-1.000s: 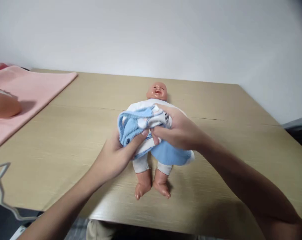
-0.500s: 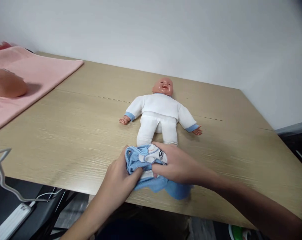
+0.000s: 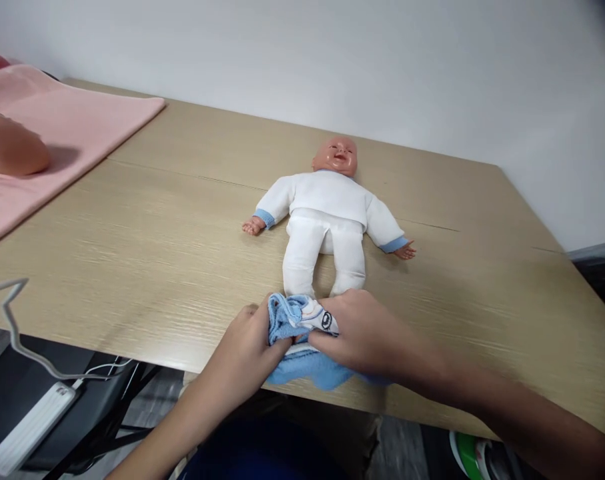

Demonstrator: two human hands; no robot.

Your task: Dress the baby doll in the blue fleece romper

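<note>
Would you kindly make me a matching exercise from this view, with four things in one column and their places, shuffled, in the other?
Things
1. doll
2. blue-and-white garment
3. pink cloth
4. long white box

Places
A. held by the left hand and the right hand
B. on a black surface, lower left
C. on its back on the table, arms spread
D. spread over the table's left side

Pairs: 1-C, 2-A, 3-D, 4-B

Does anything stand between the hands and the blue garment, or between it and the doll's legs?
Nothing visible does. The left hand and right hand hold the blue garment directly, at the lower ends of the doll's legs. Garment and hands hide most of the feet, so contact there can't be told.
</note>
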